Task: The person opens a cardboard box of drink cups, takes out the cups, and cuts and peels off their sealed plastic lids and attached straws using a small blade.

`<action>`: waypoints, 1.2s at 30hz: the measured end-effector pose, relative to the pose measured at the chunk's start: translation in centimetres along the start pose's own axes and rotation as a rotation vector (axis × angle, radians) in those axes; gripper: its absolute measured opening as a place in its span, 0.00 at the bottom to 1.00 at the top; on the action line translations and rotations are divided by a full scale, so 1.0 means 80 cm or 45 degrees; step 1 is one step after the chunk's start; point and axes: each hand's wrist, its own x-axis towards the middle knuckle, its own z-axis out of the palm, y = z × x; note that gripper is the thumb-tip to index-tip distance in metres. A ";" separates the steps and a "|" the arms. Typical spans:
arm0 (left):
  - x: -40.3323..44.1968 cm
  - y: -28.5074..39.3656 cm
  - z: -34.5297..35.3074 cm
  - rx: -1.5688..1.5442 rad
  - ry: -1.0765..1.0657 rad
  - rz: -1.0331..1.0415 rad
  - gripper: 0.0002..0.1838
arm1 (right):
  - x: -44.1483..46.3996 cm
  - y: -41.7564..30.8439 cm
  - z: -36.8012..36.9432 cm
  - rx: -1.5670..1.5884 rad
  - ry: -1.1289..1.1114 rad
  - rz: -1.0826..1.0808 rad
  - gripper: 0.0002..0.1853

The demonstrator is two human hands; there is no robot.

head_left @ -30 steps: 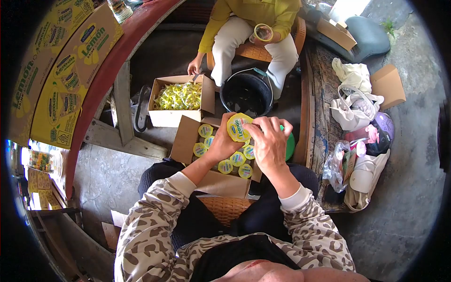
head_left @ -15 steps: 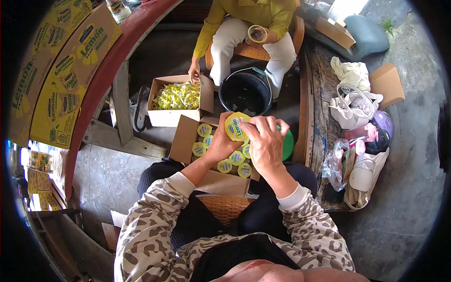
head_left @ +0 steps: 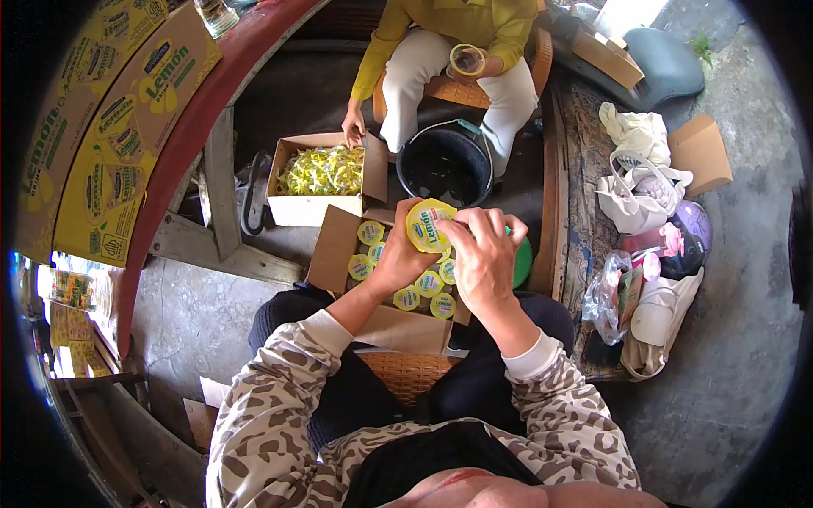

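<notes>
My left hand (head_left: 405, 254) wraps round a lemon drink cup (head_left: 430, 222), its yellow printed lid facing up. At the lid's right edge my right hand (head_left: 484, 254) has its fingers bent and pressed against the cup; whether anything small is between them is hidden. Right below both hands stands an open cardboard box (head_left: 398, 328) between my knees. Several more lemon drink cups (head_left: 406, 298) with yellow lids lie in it, partly covered by my hands and forearms.
Across from me a person in a yellow top holds a clear cup (head_left: 467, 61), the other hand at a box of yellow wrappers (head_left: 326, 171). A black bucket (head_left: 445, 169) stands between us. Lemon cartons (head_left: 127, 161) are at left; bags (head_left: 635, 199) lie at right. A green object (head_left: 522, 262) shows behind my right hand.
Very little differs. Both hands stay on the cup, with the right fingers shifted slightly at the lid's edge. The whole view has moved a few pixels.
</notes>
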 end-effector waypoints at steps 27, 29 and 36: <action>0.006 -0.004 -0.010 -0.077 0.094 -0.036 0.38 | 0.007 0.013 -0.007 -0.124 -0.005 0.047 0.10; 0.007 -0.001 -0.011 -0.073 0.082 -0.052 0.39 | 0.008 0.014 -0.008 -0.145 -0.011 0.039 0.10; 0.007 -0.001 -0.013 -0.158 0.017 -0.056 0.39 | 0.015 0.021 -0.021 -0.069 0.050 0.050 0.12</action>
